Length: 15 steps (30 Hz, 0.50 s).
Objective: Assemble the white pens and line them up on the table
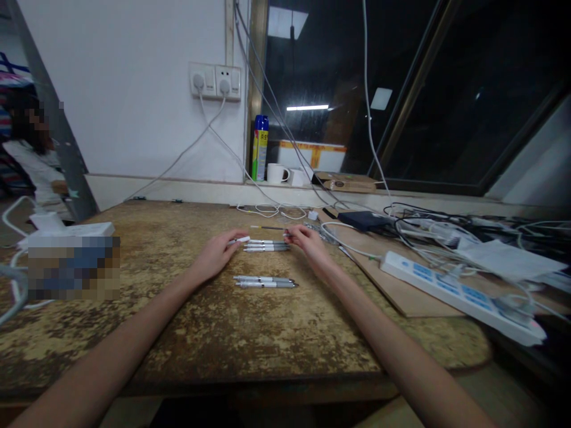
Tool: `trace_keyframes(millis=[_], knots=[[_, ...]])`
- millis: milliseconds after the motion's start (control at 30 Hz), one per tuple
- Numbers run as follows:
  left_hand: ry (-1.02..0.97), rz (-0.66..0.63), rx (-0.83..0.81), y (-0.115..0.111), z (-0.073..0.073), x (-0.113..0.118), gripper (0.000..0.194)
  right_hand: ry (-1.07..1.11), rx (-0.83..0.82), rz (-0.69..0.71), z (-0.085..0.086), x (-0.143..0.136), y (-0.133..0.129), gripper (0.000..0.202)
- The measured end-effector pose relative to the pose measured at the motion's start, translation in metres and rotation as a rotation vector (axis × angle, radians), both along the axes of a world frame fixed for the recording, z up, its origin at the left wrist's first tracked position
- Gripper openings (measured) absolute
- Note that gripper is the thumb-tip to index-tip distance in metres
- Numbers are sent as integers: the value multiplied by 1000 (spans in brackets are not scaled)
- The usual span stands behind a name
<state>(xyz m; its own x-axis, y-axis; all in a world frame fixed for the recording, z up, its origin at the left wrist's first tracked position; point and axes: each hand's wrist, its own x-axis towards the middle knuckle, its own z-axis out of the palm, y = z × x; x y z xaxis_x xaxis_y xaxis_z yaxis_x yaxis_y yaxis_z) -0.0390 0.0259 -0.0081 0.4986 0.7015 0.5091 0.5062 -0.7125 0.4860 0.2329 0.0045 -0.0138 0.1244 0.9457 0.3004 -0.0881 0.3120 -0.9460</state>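
While the left hand (216,254) pinches a white tube (243,239), the right hand (307,241) pinches a small, blurred piece (286,234), fingertips nearly together. Between them lie slim, smooth pens (266,245), toward the far edge of the table (267,339); two more pens (266,282) lie nearer its front edge, on worn, mottled wood.

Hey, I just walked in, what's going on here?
A person's left hand holds a small white cylindrical piece; the right hand pinches something too small to make out. Between them lie slim grey-and-white pens in a row. A thin dark rod lies beyond, and more such pens lie nearer, on a worn brown wooden table.
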Motion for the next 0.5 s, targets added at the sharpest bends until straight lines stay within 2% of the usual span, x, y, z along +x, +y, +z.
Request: trace_keyframes(millis=[500], knots=[[36,-3,-14,4,-5,0,32,-58,9,-45,3,-2,-2,28]])
